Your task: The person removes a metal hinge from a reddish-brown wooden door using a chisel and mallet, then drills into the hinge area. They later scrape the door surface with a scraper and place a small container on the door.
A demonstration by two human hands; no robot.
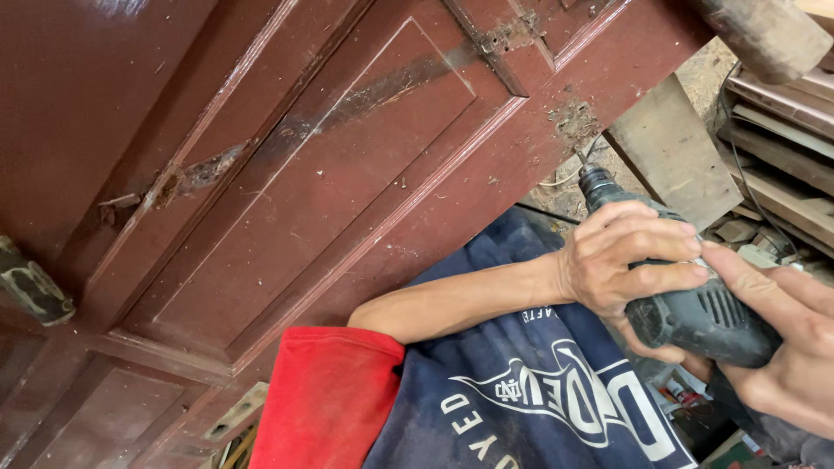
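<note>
Here, read left to right: the big dark-red panelled door (287, 174) fills the left and centre of the view, lying tilted across the frame, its raised mouldings running diagonally up toward the right. A strip of scraped, paint-bare wood (347, 108) crosses the panel, with old hinge marks near the top. A worn metal fitting (33, 291) sits at the far left edge. Below the door, the person's red sleeve (326, 395) and navy shirt with white print (521, 391). The left hand (621, 260) comes in along a bare forearm from centre; its fingers (660, 247) are wrapped closed over the front body of the dark green power drill (695, 313), just behind the chuck. The right hand (782, 334) sits at the far right, holding the rear of the drill from behind, index finger laid straight along the top of the casing, touching the left fingertips. Long axis of the drill: runs from lower right up to upper left. The chuck (598, 184) and thin bit point at the door's lower rail, where a patch of chipped, dusty paint (575, 117) shows. Bit tip looks just short of or barely at the wood; cannot tell which. Left hand is the nearer one to the door. Beyond, stacked timber (782, 165) and sawdust floor (695, 78).
</note>
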